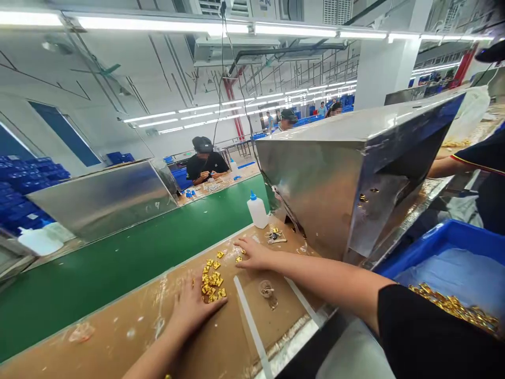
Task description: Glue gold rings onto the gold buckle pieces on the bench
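On the brown-covered bench (130, 326) lies a loose cluster of small shiny gold pieces (212, 279). My left hand (193, 302) rests along the near left side of this cluster, fingers spread, thumb stretched out below the pieces. A little to the right, my right hand (254, 253) reaches over the bench with its fingers apart. One or two gold pieces (239, 258) lie beside its fingertips and under its edge. Their exact kind is too small to make out.
A white bottle with a blue cap (258, 210) stands beyond my right hand. Past the bench runs a green conveyor belt (118, 258). A metal hood (311, 184) rises at right, near a blue bin (469, 237) holding gold parts. Another person (207, 163) works across the belt.
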A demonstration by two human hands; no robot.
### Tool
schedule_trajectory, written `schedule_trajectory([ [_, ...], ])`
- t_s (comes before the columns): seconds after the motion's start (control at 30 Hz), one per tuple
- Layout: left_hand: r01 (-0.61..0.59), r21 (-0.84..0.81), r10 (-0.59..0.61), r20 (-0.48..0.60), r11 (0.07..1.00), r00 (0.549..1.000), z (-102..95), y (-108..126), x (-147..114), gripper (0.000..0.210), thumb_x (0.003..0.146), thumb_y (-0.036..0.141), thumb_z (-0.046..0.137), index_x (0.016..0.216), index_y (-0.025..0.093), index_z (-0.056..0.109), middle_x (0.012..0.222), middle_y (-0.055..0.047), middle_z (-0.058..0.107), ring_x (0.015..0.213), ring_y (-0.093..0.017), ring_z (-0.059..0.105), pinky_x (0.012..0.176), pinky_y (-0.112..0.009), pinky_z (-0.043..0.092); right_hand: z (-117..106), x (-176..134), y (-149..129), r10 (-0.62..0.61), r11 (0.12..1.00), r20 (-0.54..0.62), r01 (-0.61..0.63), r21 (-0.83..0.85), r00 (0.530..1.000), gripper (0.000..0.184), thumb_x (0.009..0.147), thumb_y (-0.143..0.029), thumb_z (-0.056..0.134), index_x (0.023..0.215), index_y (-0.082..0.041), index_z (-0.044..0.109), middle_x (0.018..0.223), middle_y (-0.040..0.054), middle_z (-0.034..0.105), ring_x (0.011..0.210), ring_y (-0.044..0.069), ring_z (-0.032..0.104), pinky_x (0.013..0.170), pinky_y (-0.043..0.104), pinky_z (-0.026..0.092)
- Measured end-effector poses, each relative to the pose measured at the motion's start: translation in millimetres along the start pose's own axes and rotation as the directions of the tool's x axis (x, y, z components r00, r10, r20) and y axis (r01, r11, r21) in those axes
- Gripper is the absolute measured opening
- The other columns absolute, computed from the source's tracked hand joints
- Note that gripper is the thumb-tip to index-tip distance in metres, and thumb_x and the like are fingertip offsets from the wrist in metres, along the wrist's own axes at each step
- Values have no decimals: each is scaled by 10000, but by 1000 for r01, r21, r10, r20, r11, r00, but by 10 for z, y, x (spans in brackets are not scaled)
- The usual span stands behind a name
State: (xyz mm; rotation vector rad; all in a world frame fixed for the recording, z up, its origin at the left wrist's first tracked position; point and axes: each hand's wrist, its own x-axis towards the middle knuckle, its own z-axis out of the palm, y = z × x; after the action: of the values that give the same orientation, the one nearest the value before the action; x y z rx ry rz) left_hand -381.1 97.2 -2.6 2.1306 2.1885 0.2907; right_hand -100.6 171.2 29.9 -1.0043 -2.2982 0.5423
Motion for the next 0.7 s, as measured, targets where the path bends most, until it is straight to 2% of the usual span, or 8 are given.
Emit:
schedule_trajectory([
  [0.1,-36,-34,35,-18,999,999,35,54,182,1079,746,715,695,1605,184,316,1691,-268,231,1565,-482,187,1198,-724,209,297,392,206,-62,998,113,65,-26,992,960,723,-439,909,1539,-179,475,1617,227,397,1487,399,411,1218,547,359],
  [0.2,-205,-107,198,-69,973,978,-3,10,340,957,794,653,694,1562,182,372,1591,-235,431,1501,-443,361,1206,-639,278,445,670,287,-216,974,249,227,-17,944,993,777,-509,854,1591,-164,403,1666,219,323,1539,380,333,1266,512,289],
  [0.27,-309,-139,301,-76,941,951,-34,-39,415,833,837,622,678,1514,202,433,1503,-175,538,1420,-381,481,1189,-550,353,497,819,306,-295,951,306,308,7,905,953,803,-514,828,1577,-137,420,1636,219,379,1511,350,388,1256,467,317],
  [0.33,-385,-168,376,-88,907,923,-55,-76,457,688,862,585,678,1421,216,520,1417,-137,599,1335,-346,555,1142,-504,420,532,914,319,-356,927,321,374,6,877,837,821,-513,808,1503,-124,515,1531,206,516,1416,318,501,1210,430,381],
  [0.43,-465,-196,452,-109,864,885,-71,-98,466,459,894,520,674,1245,233,607,1318,-111,641,1243,-329,598,1074,-499,474,563,926,327,-426,891,275,452,-37,862,637,842,-515,787,1336,-135,654,1332,165,643,1266,290,593,1143,414,439],
  [0.53,-527,-221,519,-100,821,849,-95,-111,447,302,933,469,649,1139,249,634,1259,-90,662,1189,-311,610,1030,-486,496,555,846,299,-453,882,228,471,-30,862,538,930,-508,703,1319,-138,663,1380,171,594,1293,274,576,1159,393,419],
  [0.6,-560,-242,557,-88,793,826,-125,-141,438,247,961,460,617,1093,253,641,1230,-83,672,1168,-298,615,1008,-463,507,527,791,257,-460,880,266,475,10,847,579,960,-528,664,1387,-142,610,1496,186,511,1373,272,530,1191,378,386],
  [0.7,-596,-243,597,-78,765,798,-186,-237,425,234,986,459,571,1010,237,640,1164,-94,689,1097,-293,640,966,-450,525,481,737,179,-483,859,361,513,17,798,808,850,-605,768,1468,-147,521,1579,198,429,1438,305,473,1220,384,351],
])
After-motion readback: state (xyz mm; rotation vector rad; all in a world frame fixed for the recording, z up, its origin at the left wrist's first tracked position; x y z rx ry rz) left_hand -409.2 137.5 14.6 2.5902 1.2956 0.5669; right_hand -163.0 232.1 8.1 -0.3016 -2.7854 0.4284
